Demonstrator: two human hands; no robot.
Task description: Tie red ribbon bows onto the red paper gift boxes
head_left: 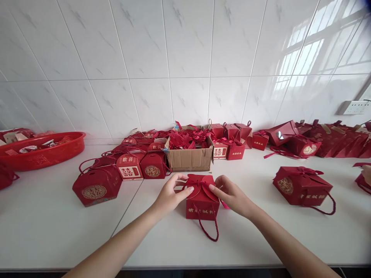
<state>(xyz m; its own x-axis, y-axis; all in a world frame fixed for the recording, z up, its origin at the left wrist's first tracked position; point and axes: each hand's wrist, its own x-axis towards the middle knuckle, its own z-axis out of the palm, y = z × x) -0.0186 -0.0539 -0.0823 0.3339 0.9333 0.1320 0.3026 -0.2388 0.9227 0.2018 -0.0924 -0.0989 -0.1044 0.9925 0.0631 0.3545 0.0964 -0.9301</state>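
Observation:
A red gift box (202, 208) with gold characters on its front stands upright on the white table. A red ribbon bow (199, 183) lies tied across its folded top, and a twisted red cord handle (209, 234) hangs down its front. My left hand (173, 193) is at the top left of the box, thumb and fingers closed around the bow's left side. At the top right, my right hand (232, 196) pinches the bow's other side, thumb pressed near the lid's edge. My fingertips partly hide the ribbon ends.
Behind the box stands a cardboard box (189, 160) of loose red ribbons (188, 139). Several red boxes (97, 187) cluster at the left, beside a red plastic basin (66, 148). Another tied gift box (303, 189) sits at the right. More boxes (333, 141) line the tiled wall.

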